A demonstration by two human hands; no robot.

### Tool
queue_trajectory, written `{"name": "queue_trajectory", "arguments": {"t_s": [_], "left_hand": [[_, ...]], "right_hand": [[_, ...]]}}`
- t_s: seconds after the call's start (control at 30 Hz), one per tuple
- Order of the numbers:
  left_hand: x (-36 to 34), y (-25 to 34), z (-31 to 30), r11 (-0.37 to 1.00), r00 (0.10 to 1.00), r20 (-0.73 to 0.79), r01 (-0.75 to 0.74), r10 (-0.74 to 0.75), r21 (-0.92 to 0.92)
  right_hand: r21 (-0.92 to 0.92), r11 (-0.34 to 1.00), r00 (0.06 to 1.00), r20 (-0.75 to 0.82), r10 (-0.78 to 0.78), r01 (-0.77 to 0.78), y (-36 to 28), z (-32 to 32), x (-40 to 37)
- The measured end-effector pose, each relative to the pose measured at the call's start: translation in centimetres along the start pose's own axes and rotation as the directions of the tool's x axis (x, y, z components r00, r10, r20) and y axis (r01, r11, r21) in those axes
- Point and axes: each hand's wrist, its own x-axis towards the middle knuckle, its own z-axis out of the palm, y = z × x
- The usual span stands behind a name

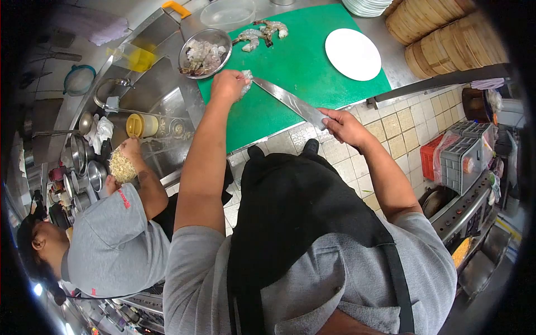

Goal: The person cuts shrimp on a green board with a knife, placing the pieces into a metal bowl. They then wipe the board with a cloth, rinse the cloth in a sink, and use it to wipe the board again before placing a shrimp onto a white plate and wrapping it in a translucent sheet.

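Observation:
My right hand [343, 129] is wrapped round the handle of a knife [293, 101] with a long, wide blade, which points left across the green cutting board [262, 120]. The blade's tip is close to my left hand [228, 87], whose fingers are closed on a pale, translucent shrimp [246, 81]. Just beyond that hand a metal bowl [181, 61] holds peeled shrimp pieces [205, 54]. Several grey shrimp [251, 38] with dark tails lie on the far part of the board. To the right, a white plate [353, 54] rests on the board.
Bamboo steamers [449, 47] are stacked at the far right, near a pile of plates [367, 5]. A sink [167, 103] lies left of the board. Left of me, a co-worker in a grey shirt [114, 234] handles pale strands [121, 166]. Crates [458, 159] stand at right.

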Motion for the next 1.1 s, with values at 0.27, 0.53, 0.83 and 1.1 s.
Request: {"name": "queue_trajectory", "arguments": {"t_s": [0.27,0.53,0.83,1.1], "left_hand": [[-0.2,-0.2,1.5,0.975,0.978,-0.068,0.189,-0.198,-0.117],[-2.1,-0.2,2.4,0.972,0.979,-0.135,0.125,-0.154,-0.2],[-4.8,0.3,2.1,0.988,0.986,-0.09,-0.143,0.138,-0.05],[-3.9,-1.5,3.5,0.917,0.987,-0.066,0.111,-0.147,-0.383]], "right_hand": [[0.204,0.975,0.995,0.077,0.071,-0.085,1.2,2.8,-2.6],[0.224,0.966,0.991,0.065,0.115,-0.127,0.8,1.5,-4.2],[0.21,0.977,0.994,-0.107,-0.017,0.039,-1.6,0.6,-4.9],[0.084,0.996,0.995,-0.085,0.042,-0.035,-3.5,1.2,-5.1]]}}
